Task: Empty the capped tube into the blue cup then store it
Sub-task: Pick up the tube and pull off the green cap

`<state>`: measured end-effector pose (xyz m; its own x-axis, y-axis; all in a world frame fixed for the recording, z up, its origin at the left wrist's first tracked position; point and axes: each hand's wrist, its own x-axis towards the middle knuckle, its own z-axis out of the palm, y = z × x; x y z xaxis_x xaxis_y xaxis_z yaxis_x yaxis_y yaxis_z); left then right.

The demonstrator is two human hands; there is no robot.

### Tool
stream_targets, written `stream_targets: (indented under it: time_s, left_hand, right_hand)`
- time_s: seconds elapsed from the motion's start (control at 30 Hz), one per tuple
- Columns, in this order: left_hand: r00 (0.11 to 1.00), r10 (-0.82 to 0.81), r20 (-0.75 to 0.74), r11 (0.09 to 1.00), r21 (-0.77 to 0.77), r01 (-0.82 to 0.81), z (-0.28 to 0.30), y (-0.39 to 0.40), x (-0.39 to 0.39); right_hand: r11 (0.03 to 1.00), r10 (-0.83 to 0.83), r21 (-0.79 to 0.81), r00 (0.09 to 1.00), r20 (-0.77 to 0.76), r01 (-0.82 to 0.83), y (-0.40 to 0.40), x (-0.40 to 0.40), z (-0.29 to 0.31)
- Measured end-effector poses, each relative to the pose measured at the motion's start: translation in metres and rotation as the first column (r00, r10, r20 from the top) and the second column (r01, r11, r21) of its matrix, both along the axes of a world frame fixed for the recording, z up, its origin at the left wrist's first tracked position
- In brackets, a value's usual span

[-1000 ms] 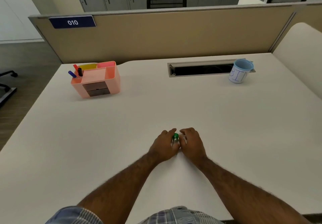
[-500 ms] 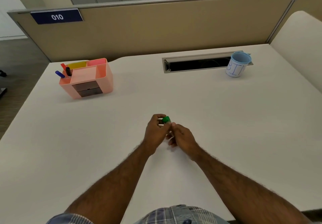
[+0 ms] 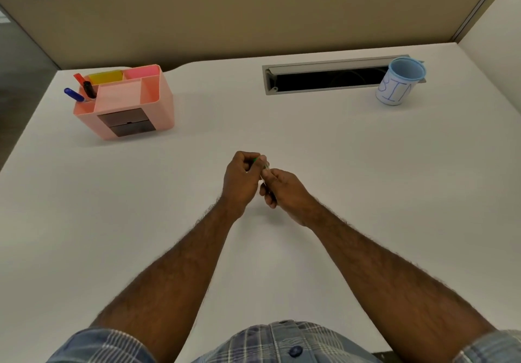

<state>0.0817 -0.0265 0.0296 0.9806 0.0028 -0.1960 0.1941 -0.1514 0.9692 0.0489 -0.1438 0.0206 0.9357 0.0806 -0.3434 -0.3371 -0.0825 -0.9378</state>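
A small clear tube [image 3: 265, 168] with a green cap is held over the middle of the white desk [image 3: 366, 179], mostly hidden by my fingers. My right hand [image 3: 284, 192] grips the tube's body. The fingertips of my left hand [image 3: 242, 179] pinch its green cap end, of which only a sliver shows. The blue cup [image 3: 400, 84], wrapped in a white label with blue letters, stands upright at the far right, well away from both hands. A pink desk organizer [image 3: 158, 108] with compartments and two dark drawers sits at the far left.
An open cable slot [image 3: 324, 79] with a grey frame runs along the desk's back, right beside the cup. Markers [image 3: 84, 89] stick out of the organizer's left compartment. A beige partition [image 3: 253, 10] closes off the back edge.
Both hands lifted the tube off the desk and moved it a little away from me. The green cap is now more covered by my left fingers. The camera tilted down.
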Motion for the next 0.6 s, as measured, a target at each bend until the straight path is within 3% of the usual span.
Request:
stream_targets:
  time_s: [0.4, 0.6]
  left_hand:
    - [0.988, 0.07, -0.135, 0.985, -0.145, -0.09, -0.005, -0.007, 0.018]
    - [0.998, 0.063, 0.025, 0.995, 0.073, -0.065, -0.003, -0.014, 0.016]
  right_hand:
    - [0.96, -0.033, -0.273, 0.995, 0.091, 0.057, 0.002, 0.018, -0.017]
    - [0.943, -0.06, -0.315, 0.987, 0.152, 0.106, 0.002, 0.016, -0.021]
